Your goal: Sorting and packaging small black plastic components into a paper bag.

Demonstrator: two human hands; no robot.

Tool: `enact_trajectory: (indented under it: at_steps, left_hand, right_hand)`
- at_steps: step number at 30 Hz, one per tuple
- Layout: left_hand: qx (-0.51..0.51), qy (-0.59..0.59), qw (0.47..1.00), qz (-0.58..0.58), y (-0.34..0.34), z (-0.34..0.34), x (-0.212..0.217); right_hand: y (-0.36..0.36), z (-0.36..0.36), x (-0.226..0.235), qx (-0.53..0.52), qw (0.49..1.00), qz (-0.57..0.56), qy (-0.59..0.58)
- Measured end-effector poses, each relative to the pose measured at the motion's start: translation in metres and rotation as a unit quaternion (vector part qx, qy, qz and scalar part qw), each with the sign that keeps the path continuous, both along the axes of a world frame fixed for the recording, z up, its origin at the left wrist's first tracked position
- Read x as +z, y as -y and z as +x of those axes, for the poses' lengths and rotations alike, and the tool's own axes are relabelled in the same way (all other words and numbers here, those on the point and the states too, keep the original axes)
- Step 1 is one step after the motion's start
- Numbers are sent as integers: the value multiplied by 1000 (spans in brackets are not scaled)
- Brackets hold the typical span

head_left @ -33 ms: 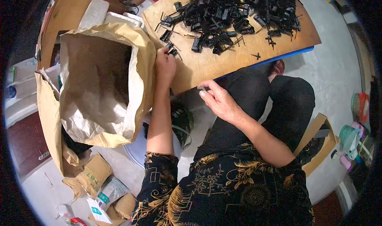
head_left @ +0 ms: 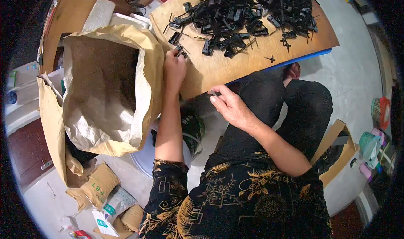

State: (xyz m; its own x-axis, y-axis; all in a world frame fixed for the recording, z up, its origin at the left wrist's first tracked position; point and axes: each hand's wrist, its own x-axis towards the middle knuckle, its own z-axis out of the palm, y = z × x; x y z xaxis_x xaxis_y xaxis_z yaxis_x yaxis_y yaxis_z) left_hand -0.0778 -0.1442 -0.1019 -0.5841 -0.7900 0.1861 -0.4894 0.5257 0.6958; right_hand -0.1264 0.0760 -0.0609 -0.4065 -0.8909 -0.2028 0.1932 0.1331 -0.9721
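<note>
My left hand [head_left: 174,71] is at the left edge of the wooden board, its fingers closed on a small black plastic part [head_left: 181,51] with thin prongs. Another black part [head_left: 174,38] lies just beyond those fingertips. Over my lap, close to the board's front edge, my right hand [head_left: 235,110] pinches a small dark grey piece [head_left: 214,93] between thumb and forefinger; most of that piece is hidden, so its kind cannot be made out. A big heap of similar black plastic parts [head_left: 235,16] covers the far side of the board.
The wooden board [head_left: 198,75] has a blue edge beneath it. A large open paper sack [head_left: 151,71] with a pale lining stands left of my left forearm. Small packages [head_left: 101,184] lie on the floor at lower left. A cardboard box [head_left: 336,148] is beside my right elbow.
</note>
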Motion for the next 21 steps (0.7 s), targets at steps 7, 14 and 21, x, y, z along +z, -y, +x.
enact_trajectory:
  at_steps: [7,14,21]
  left_hand:
    - [1,191,981,-36,-6,-14,13]
    - [-84,-74,983,147,-48,22,37]
    - [-179,-67,912,363,-130,63,105]
  right_hand:
    - [-1,-2,3,0,1000,6,-7]
    - [-4,-12,17,-49,956,18,288]
    - [-15,-19,25,-16,934,-22,357]
